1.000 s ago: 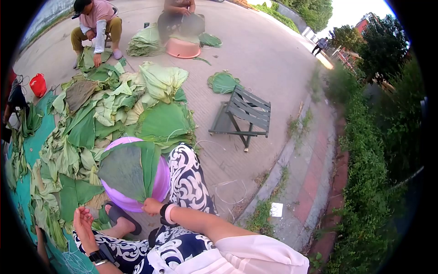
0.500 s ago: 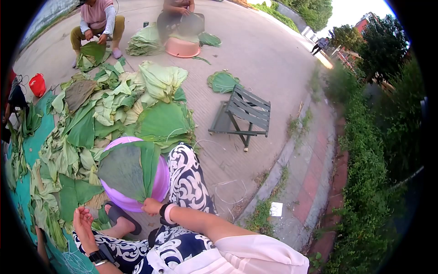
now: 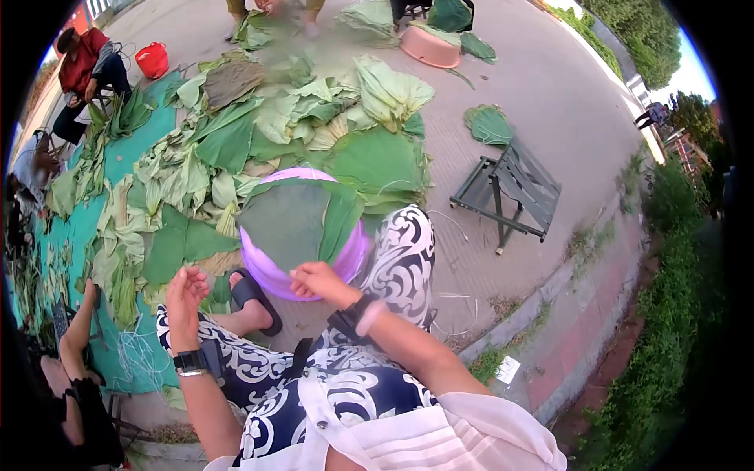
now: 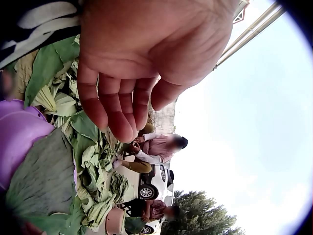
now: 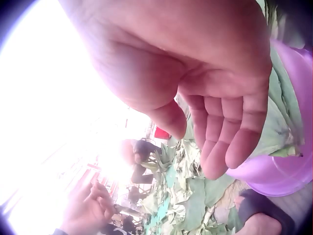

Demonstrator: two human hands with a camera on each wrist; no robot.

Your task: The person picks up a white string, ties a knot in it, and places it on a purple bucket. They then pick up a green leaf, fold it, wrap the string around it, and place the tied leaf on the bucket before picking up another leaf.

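A purple basin (image 3: 271,271) stands on the ground in front of my knees, with a large folded green leaf (image 3: 294,224) lying over its top. My right hand (image 3: 312,276) hovers at the basin's near rim by the leaf's lower tip. In the right wrist view my right hand (image 5: 220,142) has loosely bent fingers and an empty palm, with the basin (image 5: 288,171) just beyond it. My left hand (image 3: 182,289) is raised over my left knee with nothing in it. In the left wrist view my left hand (image 4: 122,98) has relaxed fingers, above the basin (image 4: 19,132) and the leaf (image 4: 44,181).
A big heap of green leaves (image 3: 298,125) covers the ground and a teal sheet (image 3: 129,157) behind the basin. A dark folding stool (image 3: 510,184) stands to the right, a pink basin (image 3: 430,45) and a red container (image 3: 153,59) farther back. People sit around the heap. A curb and hedge run along the right.
The head view has swung left and down, so the heap fills more of the frame. My left hand has risen and spread; my right hand stays at the basin's near rim.
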